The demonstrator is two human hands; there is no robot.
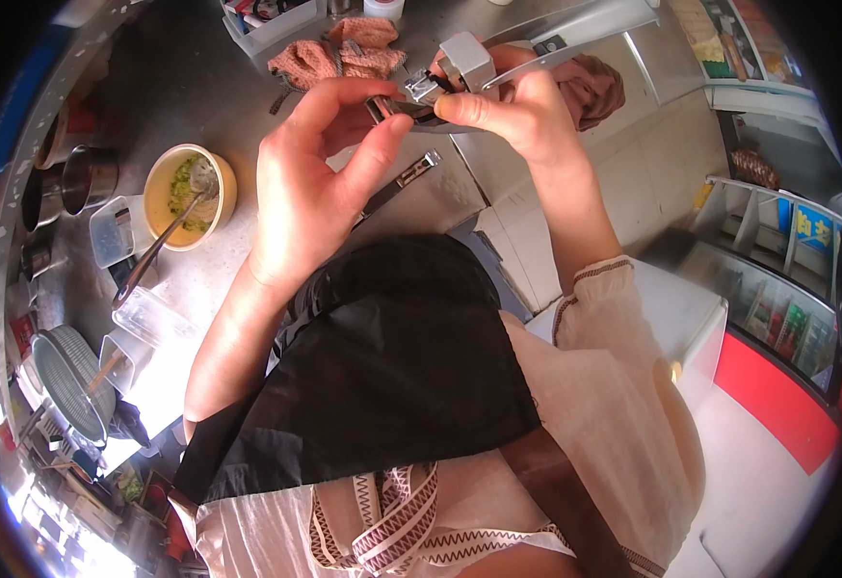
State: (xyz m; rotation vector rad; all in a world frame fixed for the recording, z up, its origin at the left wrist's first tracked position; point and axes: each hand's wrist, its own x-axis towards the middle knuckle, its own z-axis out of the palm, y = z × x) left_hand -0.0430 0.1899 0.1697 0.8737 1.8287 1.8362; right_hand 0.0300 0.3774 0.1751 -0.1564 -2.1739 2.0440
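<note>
My left hand (310, 164) is raised over the counter's edge, thumb and forefinger around one end of a small dark, shiny piece (380, 108). Level with it, my right hand (527, 111) closes on the other end, thumb pressed along it. Above the right thumb, by the fingers, a pale grey block (467, 60) with small metal fittings shows; whether it joins the dark piece I cannot tell. Below the hands, a narrow black-and-silver tool (416, 170) lies at the counter's edge. A pink cloth (344, 53) is crumpled beyond my left hand, and a darker reddish cloth (590, 91) beyond my right.
On the left of the metal counter (199, 106) stands a yellow bowl (221, 207) of chopped green food with a spoon. Clear plastic containers (156, 316), metal pots (89, 178) and a grey-green basket (69, 380) surround it. A glass-topped cooler (777, 308) is at right.
</note>
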